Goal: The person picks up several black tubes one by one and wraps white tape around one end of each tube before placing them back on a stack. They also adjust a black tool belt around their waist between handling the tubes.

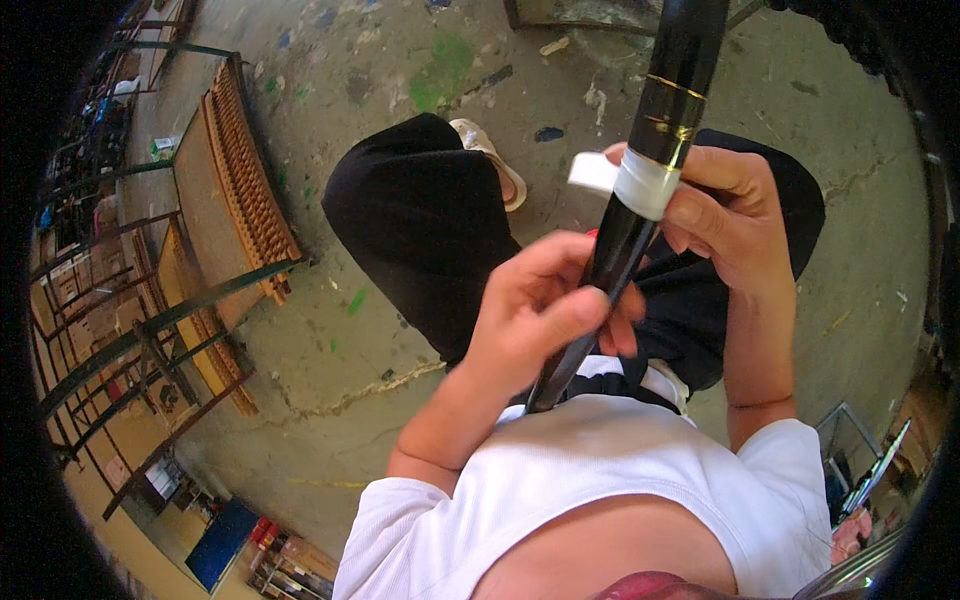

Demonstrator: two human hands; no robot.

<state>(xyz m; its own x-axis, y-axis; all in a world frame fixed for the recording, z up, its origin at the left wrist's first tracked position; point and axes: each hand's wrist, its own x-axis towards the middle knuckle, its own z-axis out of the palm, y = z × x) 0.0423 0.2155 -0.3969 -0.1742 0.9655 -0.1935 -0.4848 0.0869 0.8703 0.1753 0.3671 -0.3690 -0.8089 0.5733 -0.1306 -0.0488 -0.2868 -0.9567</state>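
Head view: we have the black pole (622,245) between our two hands, its long axis slanting from the shirt at lower left to the upper right. Its white wrap (645,185) lies up-pole from our left hand (545,310) and right beside our right hand (735,205), the nearer. Our left fingers close round the shaft, thumb on top; our right fingers pinch narrowly at the wrap, one tip behind, by a white piece (590,172).

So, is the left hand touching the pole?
Touching: the head view shows the left hand wrapped around the pole, thumb across its front and fingertips beyond.
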